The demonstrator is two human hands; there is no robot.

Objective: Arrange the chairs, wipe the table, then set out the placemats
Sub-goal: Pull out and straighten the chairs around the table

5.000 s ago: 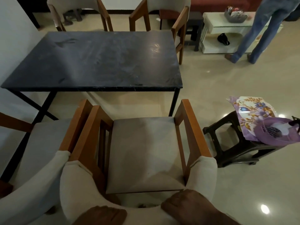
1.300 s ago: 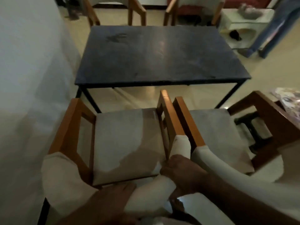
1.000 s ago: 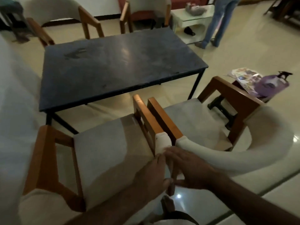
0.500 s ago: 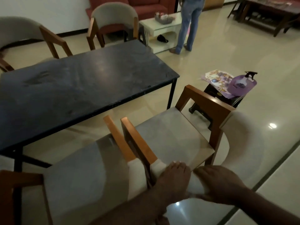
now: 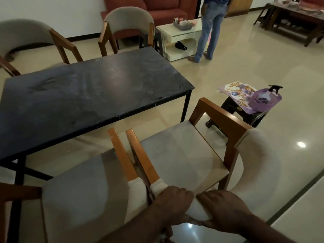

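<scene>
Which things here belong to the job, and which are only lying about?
For the job: right near chair, held by left hand and right hand; left near chair; black table; floral placemats; spray bottle.
Lying about: white side table; red sofa; far wooden table.

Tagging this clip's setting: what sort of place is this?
Probably a home's open dining and living room: a dark rectangular stone-topped table flanked by grey-cushioned wooden armchairs, with a red sofa and white low table beyond.

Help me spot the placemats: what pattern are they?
The placemats are purple with flowers; head view.
</scene>
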